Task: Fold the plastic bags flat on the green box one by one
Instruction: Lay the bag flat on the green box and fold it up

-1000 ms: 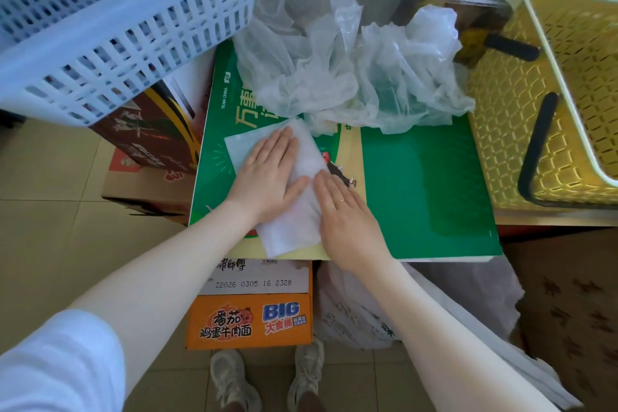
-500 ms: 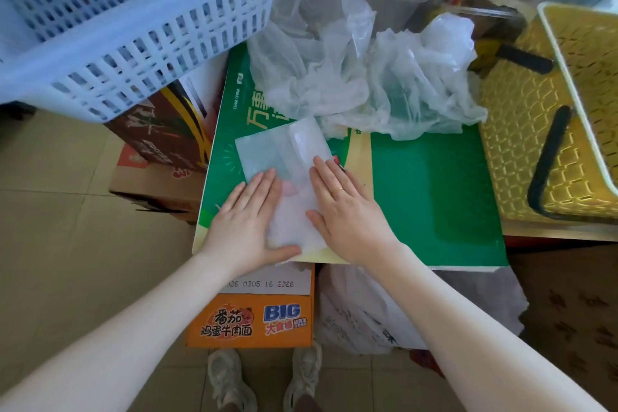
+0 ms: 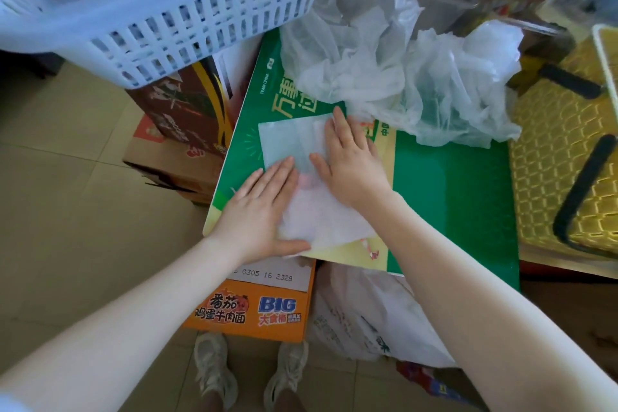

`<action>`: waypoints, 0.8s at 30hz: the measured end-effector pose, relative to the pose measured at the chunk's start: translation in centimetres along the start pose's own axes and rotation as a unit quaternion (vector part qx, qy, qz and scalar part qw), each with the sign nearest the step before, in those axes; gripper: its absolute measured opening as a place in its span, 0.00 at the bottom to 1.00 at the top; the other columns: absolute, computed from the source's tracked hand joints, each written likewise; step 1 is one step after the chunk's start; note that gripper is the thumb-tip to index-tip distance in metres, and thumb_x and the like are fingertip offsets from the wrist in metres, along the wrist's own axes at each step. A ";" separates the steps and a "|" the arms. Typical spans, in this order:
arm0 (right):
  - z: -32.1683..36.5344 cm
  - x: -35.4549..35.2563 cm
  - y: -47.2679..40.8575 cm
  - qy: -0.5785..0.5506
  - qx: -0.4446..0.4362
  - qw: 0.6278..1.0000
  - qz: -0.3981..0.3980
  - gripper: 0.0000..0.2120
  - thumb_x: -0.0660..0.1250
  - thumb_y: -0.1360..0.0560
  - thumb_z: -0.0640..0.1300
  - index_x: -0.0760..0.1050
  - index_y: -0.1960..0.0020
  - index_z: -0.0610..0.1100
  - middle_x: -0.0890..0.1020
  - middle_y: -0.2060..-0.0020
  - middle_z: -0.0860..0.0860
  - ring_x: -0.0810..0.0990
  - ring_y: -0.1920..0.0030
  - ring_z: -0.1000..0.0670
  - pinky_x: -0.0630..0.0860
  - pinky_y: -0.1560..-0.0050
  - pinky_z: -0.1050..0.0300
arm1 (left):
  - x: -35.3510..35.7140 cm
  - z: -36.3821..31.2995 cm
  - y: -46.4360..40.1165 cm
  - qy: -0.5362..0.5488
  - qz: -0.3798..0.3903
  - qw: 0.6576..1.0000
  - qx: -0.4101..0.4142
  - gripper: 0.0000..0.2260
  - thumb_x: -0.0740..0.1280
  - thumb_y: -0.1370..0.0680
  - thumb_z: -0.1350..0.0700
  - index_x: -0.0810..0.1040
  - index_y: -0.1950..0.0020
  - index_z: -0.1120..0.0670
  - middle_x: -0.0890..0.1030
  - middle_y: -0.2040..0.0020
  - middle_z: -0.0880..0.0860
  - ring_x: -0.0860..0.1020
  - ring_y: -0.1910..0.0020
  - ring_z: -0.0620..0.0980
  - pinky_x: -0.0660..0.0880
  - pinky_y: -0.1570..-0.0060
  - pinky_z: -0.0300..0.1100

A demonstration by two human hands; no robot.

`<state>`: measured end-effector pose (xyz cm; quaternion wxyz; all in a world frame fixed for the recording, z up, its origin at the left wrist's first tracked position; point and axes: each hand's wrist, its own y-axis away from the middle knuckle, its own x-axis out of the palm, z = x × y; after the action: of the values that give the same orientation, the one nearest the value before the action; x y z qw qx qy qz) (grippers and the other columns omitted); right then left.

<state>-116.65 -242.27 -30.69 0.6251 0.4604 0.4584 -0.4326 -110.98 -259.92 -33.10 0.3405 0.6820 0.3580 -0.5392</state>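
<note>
Bags: crumpled white pile (image 3: 401,77) lies on far part of green box (image 3: 451,197), touching it. White basket (image 3: 167,10) upper left, yellow basket (image 3: 551,160) at right beside box. Orange carton (image 3: 250,311) under box's near edge. Folded bag (image 3: 287,144) lies flat on box's left part, just before pile. Left hand (image 3: 261,211) presses its near left edge, fingers straight, grasping nothing. Right hand (image 3: 347,160) lies flat on its right side, fingers straight, fingertips near pile.

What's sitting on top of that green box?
A flattened plastic bag pressed by both hands, left hand and right hand, plus crumpled bags behind. The box print beneath them is hidden.
</note>
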 end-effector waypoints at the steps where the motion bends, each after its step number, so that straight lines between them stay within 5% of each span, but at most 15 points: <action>1: 0.0 -0.4 1.4 -0.004 -0.037 0.998 -0.049 0.26 0.52 0.21 0.53 0.60 0.27 0.40 0.58 0.26 0.42 0.58 0.27 0.42 0.63 0.34 0.44 | 0.0 0.0 0.2 0.011 -0.004 1.000 0.001 0.48 0.57 0.35 0.29 0.58 0.27 0.62 0.55 0.25 0.60 0.57 0.27 0.57 0.48 0.27 0.48; 4: -1.6 -0.2 5.9 0.004 -0.139 0.984 -0.110 0.20 0.55 0.24 0.51 0.74 0.40 0.41 0.75 0.37 0.42 0.71 0.36 0.41 0.71 0.41 0.46 | -0.3 -0.3 0.9 0.032 -0.042 0.998 0.027 0.40 0.59 0.31 0.33 0.64 0.31 0.63 0.59 0.27 0.60 0.61 0.30 0.58 0.56 0.31 0.53; 9: -4.8 1.1 9.4 0.035 -0.182 0.983 0.009 0.27 0.57 0.28 0.59 0.74 0.38 0.42 0.74 0.37 0.44 0.72 0.36 0.43 0.71 0.38 0.46 | -0.4 -1.1 2.3 0.021 -0.094 0.991 0.088 0.32 0.58 0.29 0.36 0.77 0.41 0.62 0.75 0.40 0.60 0.65 0.39 0.56 0.58 0.33 0.49; 17: -4.6 1.5 9.1 0.001 -0.199 0.979 -0.041 0.21 0.62 0.32 0.39 0.76 0.41 0.36 0.79 0.41 0.42 0.79 0.42 0.41 0.77 0.46 0.47 | -0.2 -1.1 3.1 0.049 -0.061 0.996 0.046 0.33 0.59 0.32 0.33 0.73 0.38 0.57 0.75 0.40 0.53 0.70 0.40 0.50 0.69 0.41 0.46; 21: -4.1 1.0 8.8 -0.159 -0.127 0.976 -0.076 0.08 0.70 0.33 0.33 0.77 0.54 0.38 0.82 0.46 0.45 0.80 0.46 0.42 0.79 0.51 0.47 | 0.1 -0.8 3.0 0.078 -0.069 0.993 0.047 0.35 0.61 0.34 0.31 0.74 0.39 0.56 0.75 0.40 0.52 0.69 0.40 0.49 0.64 0.40 0.45; 24: -3.9 0.7 9.7 -0.341 -0.041 0.939 -0.033 0.06 0.68 0.27 0.36 0.79 0.51 0.42 0.82 0.50 0.50 0.79 0.51 0.52 0.75 0.47 0.52 | 0.4 -0.6 3.2 0.183 -0.102 0.977 0.035 0.26 0.63 0.31 0.37 0.77 0.44 0.55 0.78 0.44 0.50 0.69 0.43 0.46 0.65 0.40 0.45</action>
<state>-107.86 -236.58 -30.22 0.7476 0.2436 0.2500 -0.5650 -107.87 -261.04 -33.11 0.1886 0.7404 0.4627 -0.4495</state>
